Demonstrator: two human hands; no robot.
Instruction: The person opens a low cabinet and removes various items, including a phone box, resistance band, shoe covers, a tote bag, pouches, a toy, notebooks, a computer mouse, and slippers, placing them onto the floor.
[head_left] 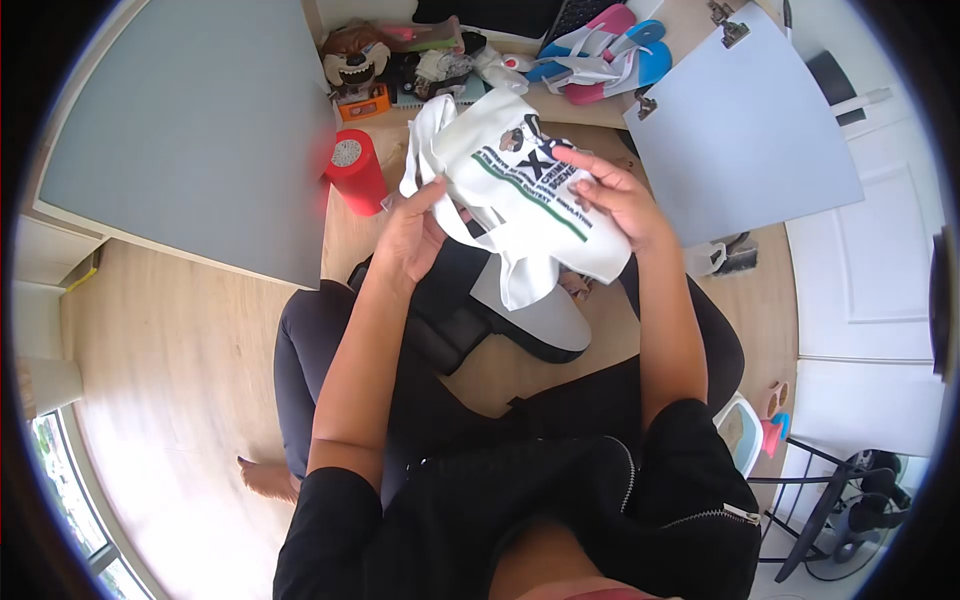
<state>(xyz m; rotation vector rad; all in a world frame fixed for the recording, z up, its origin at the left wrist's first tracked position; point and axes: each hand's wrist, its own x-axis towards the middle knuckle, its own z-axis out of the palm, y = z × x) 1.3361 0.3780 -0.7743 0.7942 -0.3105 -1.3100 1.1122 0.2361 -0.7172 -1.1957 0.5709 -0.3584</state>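
Observation:
A white tote bag [500,165] with a printed cartoon, black lettering and a green stripe is held up in front of me. My left hand [412,230] pinches its left side, where the white straps [428,135] bunch up. On the right, my right hand [618,198] grips the bag's edge, index finger stretched across the print and the other fingers partly bent. One fold of white cloth [530,280] hangs below. Beneath the bag, a black and grey padded item [535,315] lies between my legs, partly covered.
A red cylinder [358,172] stands left of the bag. Behind are a toy dog head [355,58], an orange box [363,103] and pink and blue flip-flops [605,55]. Grey panels, one with binder clips [735,35], flank both sides. A black folding chair [815,500] stands lower right.

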